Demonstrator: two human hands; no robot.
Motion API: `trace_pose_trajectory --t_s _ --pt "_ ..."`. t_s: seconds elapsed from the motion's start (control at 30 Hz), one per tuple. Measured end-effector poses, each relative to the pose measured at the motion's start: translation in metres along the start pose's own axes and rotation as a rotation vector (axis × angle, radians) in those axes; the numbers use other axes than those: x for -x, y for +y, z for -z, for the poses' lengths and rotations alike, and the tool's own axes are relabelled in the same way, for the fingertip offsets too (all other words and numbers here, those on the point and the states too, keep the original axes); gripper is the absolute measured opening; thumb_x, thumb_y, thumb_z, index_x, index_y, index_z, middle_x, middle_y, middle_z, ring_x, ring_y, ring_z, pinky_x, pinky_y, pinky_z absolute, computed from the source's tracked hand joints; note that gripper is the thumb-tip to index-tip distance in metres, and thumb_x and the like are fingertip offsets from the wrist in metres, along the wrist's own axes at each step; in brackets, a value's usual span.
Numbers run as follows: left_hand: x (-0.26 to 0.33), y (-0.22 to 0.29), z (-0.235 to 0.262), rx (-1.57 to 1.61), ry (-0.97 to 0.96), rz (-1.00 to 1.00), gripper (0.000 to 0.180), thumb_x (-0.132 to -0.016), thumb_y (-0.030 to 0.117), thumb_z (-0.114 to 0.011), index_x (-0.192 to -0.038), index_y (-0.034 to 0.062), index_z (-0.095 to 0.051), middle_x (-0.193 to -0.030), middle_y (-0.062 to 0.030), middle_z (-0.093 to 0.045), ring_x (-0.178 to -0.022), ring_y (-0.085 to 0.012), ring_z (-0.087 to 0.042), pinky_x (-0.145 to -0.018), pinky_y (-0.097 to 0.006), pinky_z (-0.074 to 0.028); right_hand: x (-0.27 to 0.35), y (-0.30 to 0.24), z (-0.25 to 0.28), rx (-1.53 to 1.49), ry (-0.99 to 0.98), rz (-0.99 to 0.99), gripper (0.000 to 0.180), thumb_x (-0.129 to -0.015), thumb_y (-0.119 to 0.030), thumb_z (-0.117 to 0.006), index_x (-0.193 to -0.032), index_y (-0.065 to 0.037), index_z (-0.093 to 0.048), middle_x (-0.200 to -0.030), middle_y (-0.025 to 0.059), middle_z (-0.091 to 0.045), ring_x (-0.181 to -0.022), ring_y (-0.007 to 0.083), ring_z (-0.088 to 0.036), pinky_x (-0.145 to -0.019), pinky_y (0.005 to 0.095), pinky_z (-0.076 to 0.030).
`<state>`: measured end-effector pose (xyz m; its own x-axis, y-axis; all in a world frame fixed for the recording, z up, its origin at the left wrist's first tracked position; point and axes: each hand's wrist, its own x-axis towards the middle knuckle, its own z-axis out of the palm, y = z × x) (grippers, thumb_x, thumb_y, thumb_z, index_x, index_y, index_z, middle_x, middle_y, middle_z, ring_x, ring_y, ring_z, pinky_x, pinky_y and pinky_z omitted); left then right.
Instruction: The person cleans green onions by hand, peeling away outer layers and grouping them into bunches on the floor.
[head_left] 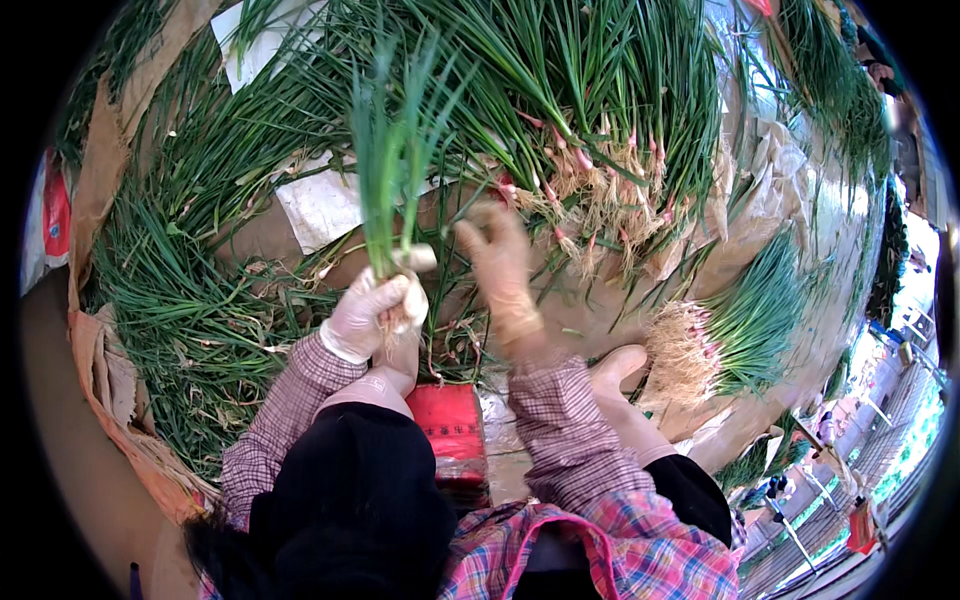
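Note:
My gloved left hand [375, 305] is closed around a small bunch of green onions [385, 190]. Their leaves stand upward, and the pale roots hang below my fingers. To its right, my gloved right hand [495, 260] is raised and a little smeared by motion. Its fingers are apart, and no held thing shows in them. Just beyond that hand lies a large heap of green onions [620, 80], with reddish-white bulbs and tangled tan roots toward me.
A neat bundle of green onions [740, 335] lies at the right, past my foot. Loose leaves [190, 310] spread across the left. A white sheet [320, 205] lies beyond my left hand. Between my legs is a red block-shaped package [445, 430]. Brown sacking [110, 390] edges the left side.

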<state>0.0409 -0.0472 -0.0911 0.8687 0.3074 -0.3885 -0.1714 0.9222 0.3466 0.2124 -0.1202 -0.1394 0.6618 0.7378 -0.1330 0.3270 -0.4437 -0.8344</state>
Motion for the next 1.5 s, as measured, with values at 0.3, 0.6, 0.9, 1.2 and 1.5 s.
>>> trace_pose_trajectory --t_s 0.3,0.6,0.9,1.2,1.5 --pt "-0.048 -0.023 0.016 -0.172 0.258 0.095 0.016 -0.086 0.006 -0.056 -0.101 0.0070 -0.052 -0.112 -0.0152 -0.059 -0.089 -0.0186 -0.063 -0.063 -0.024 -0.049 0.008 -0.012 0.036 -0.076 -0.093 -0.113 0.011 -0.083 -0.015 -0.062 -0.084 -0.004 -0.063 -0.073 0.0073 -0.055 -0.065 0.0169 -0.053 -0.064 0.0297 -0.045" --pt "-0.065 -0.030 0.019 -0.248 0.116 0.082 0.023 -0.083 0.004 -0.057 -0.105 -0.0001 -0.053 -0.105 -0.0167 -0.061 -0.093 -0.0225 -0.062 -0.085 -0.032 -0.047 -0.049 0.030 0.064 0.471 0.026 -0.107 0.013 -0.081 -0.018 -0.062 -0.078 -0.005 -0.062 -0.078 0.0106 -0.058 -0.071 0.0265 -0.058 -0.066 0.0364 -0.046" --pt "-0.072 -0.025 0.001 -0.077 0.103 0.088 0.032 -0.084 0.003 -0.053 -0.115 0.0031 -0.051 -0.111 -0.0147 -0.060 -0.089 -0.0174 -0.063 -0.056 -0.018 -0.047 -0.067 0.033 0.069 0.537 0.059 -0.173 0.015 -0.080 -0.017 -0.065 -0.092 -0.007 -0.066 -0.093 0.0085 -0.063 -0.076 0.0261 -0.061 -0.067 0.0335 -0.048" --pt "-0.061 -0.026 0.004 0.089 0.052 0.201 0.034 -0.089 0.012 -0.054 -0.119 -0.0010 -0.047 -0.095 -0.0113 -0.059 -0.063 -0.0082 -0.053 -0.044 -0.016 -0.041 -0.058 0.010 0.047 0.478 0.210 -0.100 0.023 -0.085 -0.028 -0.059 -0.086 -0.007 -0.067 -0.087 0.0090 -0.064 -0.072 0.0220 -0.062 -0.066 0.0314 -0.048" --pt "-0.050 -0.022 0.011 -0.046 0.114 -0.018 0.023 -0.086 0.012 -0.056 -0.106 0.0026 -0.054 -0.107 -0.0131 -0.060 -0.100 -0.0206 -0.060 -0.081 -0.026 -0.050 -0.054 -0.024 0.065 0.102 -0.104 -0.256 0.016 -0.078 -0.024 -0.067 -0.077 -0.007 -0.066 -0.077 0.0070 -0.061 -0.067 0.0201 -0.058 -0.065 0.0344 -0.046"
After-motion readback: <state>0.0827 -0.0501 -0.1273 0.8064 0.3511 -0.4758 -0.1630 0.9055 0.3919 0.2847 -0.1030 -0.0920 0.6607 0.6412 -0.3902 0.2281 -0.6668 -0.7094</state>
